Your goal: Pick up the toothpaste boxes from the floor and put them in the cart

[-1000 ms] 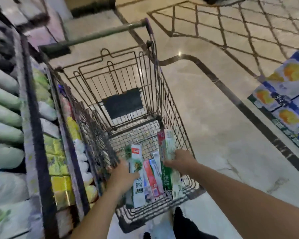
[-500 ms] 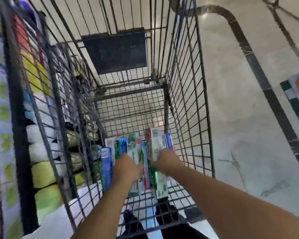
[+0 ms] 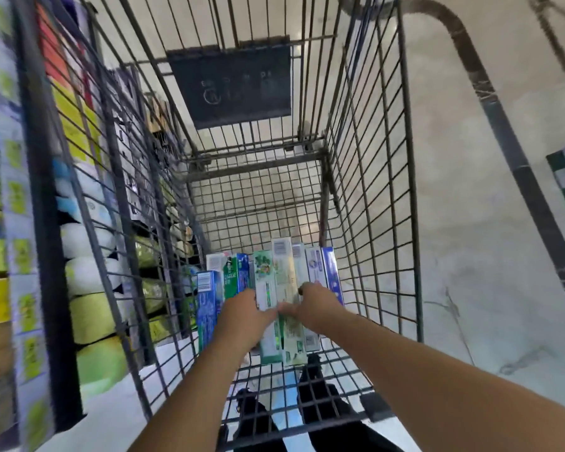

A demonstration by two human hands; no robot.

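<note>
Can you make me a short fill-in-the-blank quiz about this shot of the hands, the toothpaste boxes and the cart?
1. The toothpaste boxes lie on the wire bottom of the ____.
2. Both the left hand and the right hand reach down ____ the cart.
3. The store shelves stand on the person's ____ side.
4. The dark plate hangs on the cart's ____ wall.

Missing words: cart; into; left; far
</note>
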